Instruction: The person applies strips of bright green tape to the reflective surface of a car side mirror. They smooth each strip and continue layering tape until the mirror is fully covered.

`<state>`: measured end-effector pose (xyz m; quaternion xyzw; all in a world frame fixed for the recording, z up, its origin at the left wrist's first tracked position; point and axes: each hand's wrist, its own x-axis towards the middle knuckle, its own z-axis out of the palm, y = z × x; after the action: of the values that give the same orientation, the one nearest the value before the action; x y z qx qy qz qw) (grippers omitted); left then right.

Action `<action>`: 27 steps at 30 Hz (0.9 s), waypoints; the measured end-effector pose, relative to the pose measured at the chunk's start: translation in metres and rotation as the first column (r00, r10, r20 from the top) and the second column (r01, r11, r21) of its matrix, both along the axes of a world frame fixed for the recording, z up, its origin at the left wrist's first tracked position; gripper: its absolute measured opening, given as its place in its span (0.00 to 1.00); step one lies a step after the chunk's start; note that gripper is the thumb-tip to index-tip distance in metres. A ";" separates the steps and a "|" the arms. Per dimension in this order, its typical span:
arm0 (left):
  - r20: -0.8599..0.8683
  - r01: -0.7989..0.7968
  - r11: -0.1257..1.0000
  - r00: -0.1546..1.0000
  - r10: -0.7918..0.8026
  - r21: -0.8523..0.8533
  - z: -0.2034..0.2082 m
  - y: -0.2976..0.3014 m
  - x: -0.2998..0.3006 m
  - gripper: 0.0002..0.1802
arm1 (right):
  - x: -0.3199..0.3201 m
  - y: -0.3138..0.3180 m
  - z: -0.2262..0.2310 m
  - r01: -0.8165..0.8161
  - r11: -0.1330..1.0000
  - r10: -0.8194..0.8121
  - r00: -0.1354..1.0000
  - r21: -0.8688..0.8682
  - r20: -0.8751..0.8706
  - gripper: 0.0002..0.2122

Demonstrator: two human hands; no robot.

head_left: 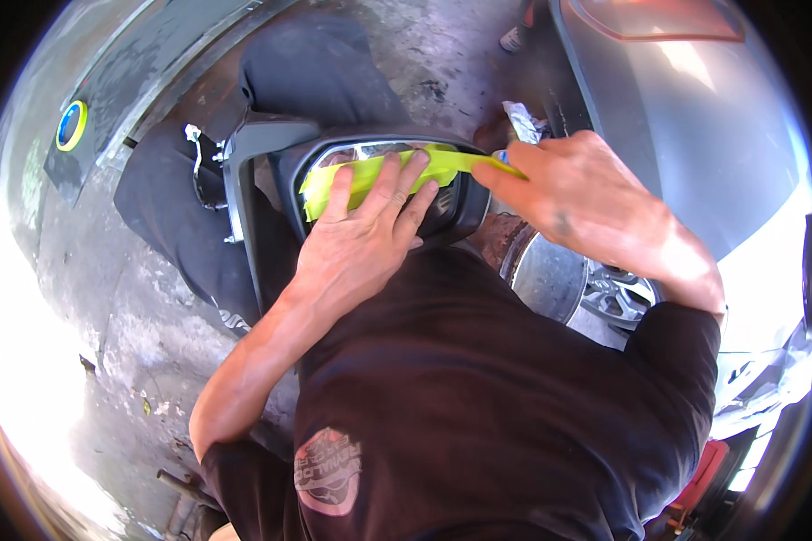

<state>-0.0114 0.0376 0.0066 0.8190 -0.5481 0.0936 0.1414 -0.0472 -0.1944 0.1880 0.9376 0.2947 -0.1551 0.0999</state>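
A dark car side mirror (475,209) lies across my lap, its glass facing up and its mounting arm (241,171) toward the left. Strips of yellow-green masking tape (444,162) cover much of the glass. My left hand (356,239) rests flat over the tape, fingers spread and pressing on it. From there one strip runs right, pulled taut past the mirror's rim to my right hand (595,194). That hand is closed on the strip between thumb and fingers. A bit of blue shows beside it, too small to make out.
A grey car body panel (695,117) with a red lamp (659,20) stands at the right. Below it is an alloy wheel (618,296). A yellow and blue tape roll (72,126) sits on a dark panel at the far left. Crumpled paper (523,122) lies beyond my right hand.
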 end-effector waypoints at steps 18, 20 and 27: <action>0.063 0.017 0.997 0.998 -0.012 -0.081 0.006 -0.019 0.002 0.33 | -0.024 -0.008 0.002 0.099 0.986 -0.101 0.995 0.132 0.010 0.11; 0.065 0.015 0.997 0.998 -0.010 -0.080 0.006 -0.020 0.002 0.33 | -0.025 -0.008 -0.001 0.086 0.986 -0.092 0.995 0.142 0.040 0.11; 0.079 0.048 0.997 0.996 -0.043 -0.057 0.007 -0.022 0.003 0.34 | -0.030 -0.007 -0.003 0.064 0.985 -0.081 0.991 0.163 0.103 0.15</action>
<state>-0.0083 0.0157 0.0132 0.7974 -0.5689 0.1384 0.1462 -0.0768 -0.2011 0.1847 0.9597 0.2660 -0.0832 0.0349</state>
